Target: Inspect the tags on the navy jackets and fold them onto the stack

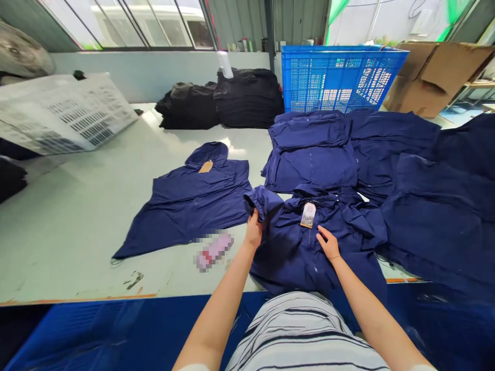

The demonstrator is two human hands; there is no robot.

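A navy jacket (286, 247) lies spread in front of me at the table's front edge, its lower part hanging over. My left hand (254, 230) grips the jacket's sleeve end, with the cuff opening raised toward me. On the jacket's chest, my right hand (328, 244) rests with fingers apart, just beside a printed hang tag (308, 215). Further left, a second navy jacket (189, 201) lies flat with its hood up and a tan tag (206, 166) on it. Between that jacket and my left forearm is a blurred pinkish object (214, 252).
Folded navy garments (313, 167) and more loose ones (436, 206) cover the right side. Black garment stacks (249, 98) stand along the back, beside a blue crate (325, 77) and a cardboard box (436, 77). A white basket (69, 113) sits at the left of the pale table (96, 206).
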